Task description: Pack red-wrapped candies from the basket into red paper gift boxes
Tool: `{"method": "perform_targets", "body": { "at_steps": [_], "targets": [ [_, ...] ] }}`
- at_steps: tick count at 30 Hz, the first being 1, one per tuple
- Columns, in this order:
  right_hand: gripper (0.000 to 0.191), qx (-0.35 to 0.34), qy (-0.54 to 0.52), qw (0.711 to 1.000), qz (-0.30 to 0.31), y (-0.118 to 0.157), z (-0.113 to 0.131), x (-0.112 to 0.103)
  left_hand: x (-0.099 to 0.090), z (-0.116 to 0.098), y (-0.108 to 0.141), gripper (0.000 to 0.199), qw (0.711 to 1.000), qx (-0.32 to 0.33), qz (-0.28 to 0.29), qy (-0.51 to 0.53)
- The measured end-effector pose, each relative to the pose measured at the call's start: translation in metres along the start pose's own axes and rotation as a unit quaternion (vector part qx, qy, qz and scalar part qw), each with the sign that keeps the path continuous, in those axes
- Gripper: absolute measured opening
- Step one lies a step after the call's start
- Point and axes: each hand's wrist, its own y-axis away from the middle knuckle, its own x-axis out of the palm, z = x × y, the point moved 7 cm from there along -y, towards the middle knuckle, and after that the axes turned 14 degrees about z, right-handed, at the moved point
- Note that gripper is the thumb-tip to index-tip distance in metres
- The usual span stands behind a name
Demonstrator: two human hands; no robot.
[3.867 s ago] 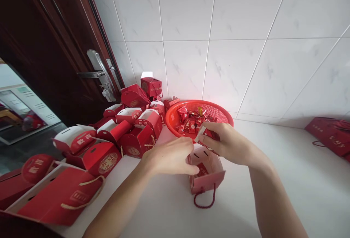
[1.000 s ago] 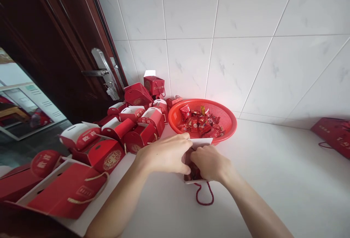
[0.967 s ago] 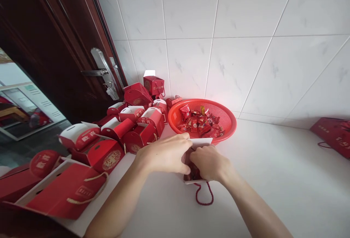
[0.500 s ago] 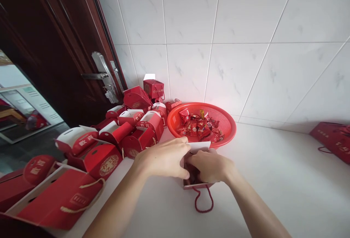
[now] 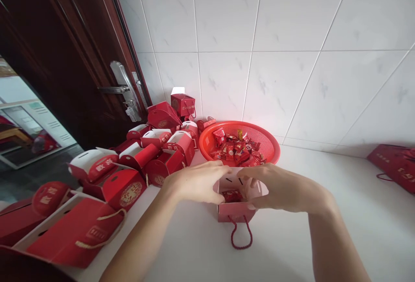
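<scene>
A small red gift box (image 5: 236, 213) stands open in front of me on the white surface, its dark red rope handle (image 5: 241, 246) hanging down toward me. Red-wrapped candy (image 5: 232, 196) lies inside. My left hand (image 5: 198, 183) grips the box's left side, thumb at the near edge and fingers at the far one. On the opposite side, my right hand (image 5: 281, 187) is curled around the right flap, thumb low by the near corner. Just behind the box sits a red plastic basket (image 5: 275, 143) holding several wrapped candies (image 5: 238, 150).
Several open red boxes (image 5: 165, 165) crowd the left side, one with a cream rope handle (image 5: 121, 225). A red bag (image 5: 392, 165) lies at the far right. White tiled wall (image 5: 227, 78) rises behind; a dark door (image 5: 65, 48) stands at the left.
My right hand has come out of the box and moved right to its right flap. The candy inside now shows. My left hand stays at the left side.
</scene>
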Motion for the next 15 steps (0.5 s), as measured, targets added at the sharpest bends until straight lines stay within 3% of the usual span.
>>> {"method": "perform_targets", "body": {
  "at_steps": [3, 5, 10, 15],
  "targets": [
    [0.018, 0.065, -0.007, 0.998, -0.017, -0.004, -0.016, -0.001, 0.001, 0.001, 0.002, 0.086, 1.0, 0.005, 0.005, -0.001],
    [0.019, 0.095, 0.014, 0.995, -0.038, -0.008, -0.023, -0.003, 0.001, 0.005, 0.003, 0.087, 1.0, -0.02, 0.012, -0.001],
    [0.025, 0.155, 0.065, 0.984, -0.051, -0.02, -0.026, -0.006, 0.003, -0.002, -0.001, 0.028, 0.999, 0.013, 0.017, -0.05],
    [0.026, 0.18, 0.111, 0.977, -0.035, -0.029, -0.022, -0.005, 0.012, -0.01, -0.01, 0.015, 0.998, 0.012, 0.024, -0.059]
  ]
}}
